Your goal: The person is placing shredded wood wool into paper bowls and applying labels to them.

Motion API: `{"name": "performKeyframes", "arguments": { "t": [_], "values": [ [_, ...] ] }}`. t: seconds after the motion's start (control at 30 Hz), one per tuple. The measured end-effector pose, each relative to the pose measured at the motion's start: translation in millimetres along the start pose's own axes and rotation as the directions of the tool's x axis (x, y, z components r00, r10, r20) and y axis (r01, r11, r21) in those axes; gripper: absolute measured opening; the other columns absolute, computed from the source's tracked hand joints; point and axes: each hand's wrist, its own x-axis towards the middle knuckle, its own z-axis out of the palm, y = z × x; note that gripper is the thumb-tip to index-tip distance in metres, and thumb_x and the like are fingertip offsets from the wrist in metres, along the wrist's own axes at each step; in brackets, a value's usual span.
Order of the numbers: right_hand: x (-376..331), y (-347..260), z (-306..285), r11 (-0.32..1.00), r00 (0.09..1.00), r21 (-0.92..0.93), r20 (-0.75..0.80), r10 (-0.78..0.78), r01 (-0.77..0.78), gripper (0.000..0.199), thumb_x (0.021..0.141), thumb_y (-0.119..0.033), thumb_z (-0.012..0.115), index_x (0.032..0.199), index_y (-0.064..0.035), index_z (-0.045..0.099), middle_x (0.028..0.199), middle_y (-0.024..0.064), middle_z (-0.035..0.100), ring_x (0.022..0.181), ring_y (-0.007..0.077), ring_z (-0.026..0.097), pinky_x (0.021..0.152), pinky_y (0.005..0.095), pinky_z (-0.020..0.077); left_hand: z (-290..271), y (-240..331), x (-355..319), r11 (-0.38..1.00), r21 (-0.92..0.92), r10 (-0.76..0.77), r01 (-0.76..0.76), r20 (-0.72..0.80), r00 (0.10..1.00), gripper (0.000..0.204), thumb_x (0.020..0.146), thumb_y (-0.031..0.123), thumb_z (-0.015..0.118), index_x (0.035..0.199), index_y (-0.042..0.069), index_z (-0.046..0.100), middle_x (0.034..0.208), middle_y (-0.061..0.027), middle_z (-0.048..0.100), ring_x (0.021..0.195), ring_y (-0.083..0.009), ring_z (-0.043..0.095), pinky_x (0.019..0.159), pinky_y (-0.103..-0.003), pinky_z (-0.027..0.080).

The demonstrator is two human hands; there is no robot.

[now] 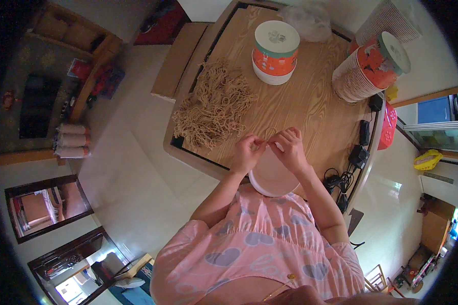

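Observation:
Over a white round tub (pixel 275 178) near the table's front edge, my left hand (pixel 249 151) and my right hand (pixel 288 148) meet fingertip to fingertip. Both are closed in a pinch on a thin tan cord (pixel 271 131), which curves up a little from between them; the rest of it is hidden. To the left of my hands lies a large tangled heap of tan twisted cords (pixel 216 104). Beyond them, a tub with orange print and a green rim (pixel 274 63) stands bottom up on the wooden table (pixel 310 101).
A tall nested stack of orange-printed tubs (pixel 364 71) leans at the right, with another stack (pixel 389 23) behind. A clear plastic bag (pixel 308 23) sits at the back. Black adapters and cables (pixel 343 180) run along the right edge. A cardboard box (pixel 180 61) stands beside the table.

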Motion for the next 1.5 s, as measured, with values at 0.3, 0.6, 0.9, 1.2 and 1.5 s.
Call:
{"name": "performKeyframes", "arguments": {
  "t": [0.3, 0.6, 0.9, 1.2, 1.5],
  "values": [
    [0.5, -0.9, 2.8, 1.000, 0.999, -0.002, -0.040, 0.003, -0.003, 0.012, 0.068, -0.010, 0.066, 0.077, -0.0102, 0.058, 0.076, 0.0031, 0.057, 0.077, 0.0217, 0.055, 0.084, 0.0401, 0.0353, 0.4, -3.0, 0.8, 0.992, -0.117, -0.054, 0.054, 0.002, 0.999, 0.007, 0.072, 0.003, 0.066, 0.075, 0.001, 0.061, 0.074, -0.0050, 0.060, 0.072, -0.0138, 0.058, 0.067, -0.026, 0.045],
    [-1.1, -0.5, 3.4, 0.998, 0.999, 0.053, 0.000, 0.036, -0.036, 0.012, 0.069, -0.009, 0.066, 0.077, -0.0104, 0.057, 0.079, 0.0027, 0.057, 0.079, 0.0217, 0.054, 0.084, 0.0400, 0.0351, -0.4, -6.8, 1.4, 0.997, -0.075, -0.015, 0.015, 0.000, 1.000, 0.008, 0.071, 0.002, 0.066, 0.076, 0.001, 0.061, 0.073, -0.0056, 0.059, 0.071, -0.0147, 0.058, 0.067, -0.027, 0.045],
    [-2.0, 0.1, 2.5, 0.998, 0.999, 0.032, -0.017, 0.051, -0.051, 0.012, 0.070, -0.010, 0.066, 0.078, -0.0102, 0.058, 0.079, 0.0030, 0.058, 0.080, 0.0222, 0.055, 0.084, 0.0394, 0.0349, -0.3, -7.1, 1.1, 0.996, -0.076, 0.043, -0.046, -0.030, 0.999, 0.008, 0.071, 0.004, 0.065, 0.074, 0.001, 0.059, 0.071, -0.0082, 0.057, 0.069, -0.0203, 0.058, 0.063, -0.030, 0.045],
    [-2.3, 1.2, 3.1, 0.995, 0.996, 0.043, 0.011, 0.087, -0.087, 0.014, 0.068, -0.009, 0.066, 0.079, -0.0103, 0.058, 0.081, 0.0033, 0.058, 0.083, 0.0230, 0.055, 0.084, 0.0393, 0.0350, 1.0, -6.7, -0.6, 0.997, -0.072, 0.017, -0.019, -0.027, 0.999, 0.009, 0.071, 0.004, 0.065, 0.074, 0.001, 0.057, 0.072, -0.0086, 0.057, 0.070, -0.0219, 0.057, 0.064, -0.031, 0.045],
    [-3.0, 1.0, 4.4, 0.996, 0.997, 0.053, 0.005, 0.075, -0.075, 0.014, 0.067, -0.008, 0.065, 0.077, -0.0092, 0.056, 0.079, 0.0044, 0.056, 0.082, 0.0242, 0.055, 0.085, 0.0399, 0.0351, 3.8, -3.6, -3.8, 0.997, -0.073, 0.009, -0.012, -0.048, 0.999, 0.009, 0.071, 0.005, 0.066, 0.075, 0.001, 0.058, 0.071, -0.0077, 0.057, 0.067, -0.0194, 0.058, 0.061, -0.029, 0.045]
  ]
}}
